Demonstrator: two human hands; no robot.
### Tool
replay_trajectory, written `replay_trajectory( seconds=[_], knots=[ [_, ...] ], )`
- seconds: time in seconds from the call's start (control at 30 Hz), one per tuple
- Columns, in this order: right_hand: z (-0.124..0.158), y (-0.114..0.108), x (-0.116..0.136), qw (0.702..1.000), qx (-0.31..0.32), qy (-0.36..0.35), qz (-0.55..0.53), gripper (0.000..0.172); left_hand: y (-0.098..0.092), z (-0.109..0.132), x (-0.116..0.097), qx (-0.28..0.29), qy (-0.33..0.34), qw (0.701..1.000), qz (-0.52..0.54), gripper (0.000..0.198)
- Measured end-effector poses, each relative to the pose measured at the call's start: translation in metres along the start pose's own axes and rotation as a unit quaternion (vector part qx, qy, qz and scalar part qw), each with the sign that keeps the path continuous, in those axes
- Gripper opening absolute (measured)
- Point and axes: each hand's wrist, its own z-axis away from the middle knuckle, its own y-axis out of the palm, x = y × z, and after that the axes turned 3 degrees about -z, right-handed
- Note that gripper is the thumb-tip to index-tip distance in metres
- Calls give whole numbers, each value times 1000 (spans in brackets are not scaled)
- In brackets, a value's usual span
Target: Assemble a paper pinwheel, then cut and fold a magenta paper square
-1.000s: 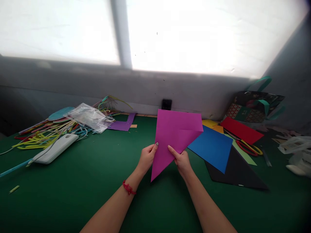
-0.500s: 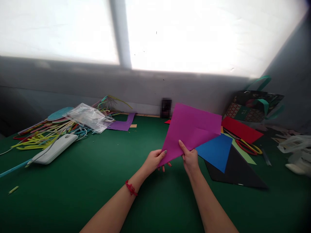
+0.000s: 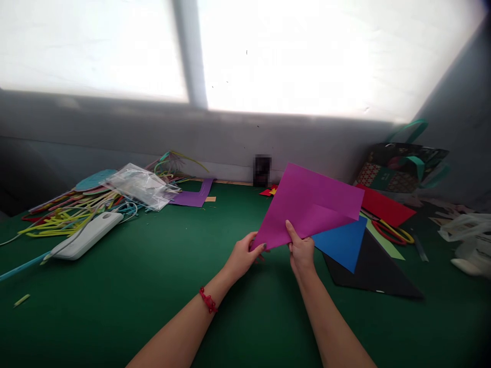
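A large magenta sheet of paper (image 3: 307, 197) is held up above the green table, with one part folded over along its lower right side. My left hand (image 3: 245, 253) is closed on its lower left corner, thumb on top and the other fingers partly hidden beneath. On the lower edge, my right hand (image 3: 301, 250) pinches the sheet, its thumb lying on the paper. Behind and below the sheet's right side lie a blue sheet (image 3: 343, 243) and a black sheet (image 3: 376, 271).
Scissors (image 3: 395, 232) with red and yellow handles lie by a red sheet (image 3: 391, 204) and a green sheet (image 3: 387, 240). At left are a white power strip (image 3: 90, 235), colourful pipe cleaners (image 3: 57, 222) and a clear plastic bag (image 3: 141, 186). A patterned bag (image 3: 402, 166) stands at back right.
The magenta sheet has shifted right and tilted a little, showing more of a small red and yellow piece behind it. My left hand has moved slightly; the right stays nearly in place.
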Motion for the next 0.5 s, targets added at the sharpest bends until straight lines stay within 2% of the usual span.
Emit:
replay_trajectory(
  seconds=[0.07, 0.13, 0.27, 0.4, 0.5],
  knots=[
    [3, 3, -1, 999, -31, -4, 11, 44, 2, 4, -2, -66, 29, 994, -77, 55],
    [6, 6, -2, 999, -46, -4, 15, 44, 6, 7, -4, -98, 52, 985, -128, 60],
    [12, 11, -1, 999, -36, -4, -1, 38, 11, 9, -3, -81, 62, 983, -154, 61],
    [15, 11, -1, 999, -34, 6, -11, 37, 13, 8, -2, -119, 58, 982, -138, 59],
    [14, 10, 1, 1000, -24, 4, -14, 36, 13, 9, -4, -101, 57, 985, -127, 59]
  ],
)
